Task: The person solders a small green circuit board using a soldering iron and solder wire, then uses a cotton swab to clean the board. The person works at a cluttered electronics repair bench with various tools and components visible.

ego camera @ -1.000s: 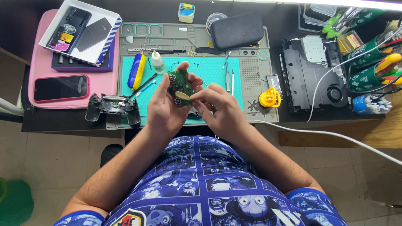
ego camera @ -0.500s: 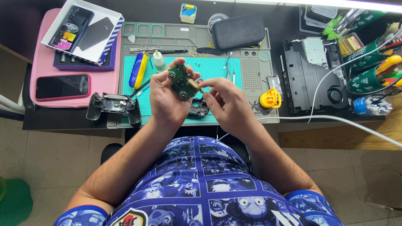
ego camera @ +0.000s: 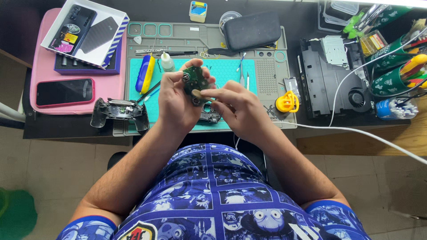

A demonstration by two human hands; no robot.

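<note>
A person sits at a workbench, seen from above by a head-worn camera, with both bare hands raised over a teal work mat [ego camera: 231,73] set in a grey tray.

The left hand [ego camera: 178,100] grasps a small green circuit board [ego camera: 195,80], fingers curled around its left and far edges and holding it above the middle of the mat. The right hand [ego camera: 235,106] meets it from the right: its thumb and forefinger press against the near edge of the board, pinching at a small tan part there. What exactly that part is cannot be made out.

Just beneath the hands, at the near edge of the mat, lies a dark controller piece [ego camera: 209,114], partly hidden. To the left, at the near left corner of the tray, rests an opened grey controller shell [ego camera: 119,112]. Left of that, a phone in a red case [ego camera: 64,92] lies on a pink pad.

On the mat's left side lie a blue and yellow tool [ego camera: 146,73] and a small white bottle [ego camera: 167,62]. Far of the mat sits a black zip case [ego camera: 251,30]. To the right, near the tray's edge, is a yellow suction cup [ego camera: 287,102], and beyond it an opened black console [ego camera: 333,75] with a white cable [ego camera: 356,131] running across the bench.
</note>
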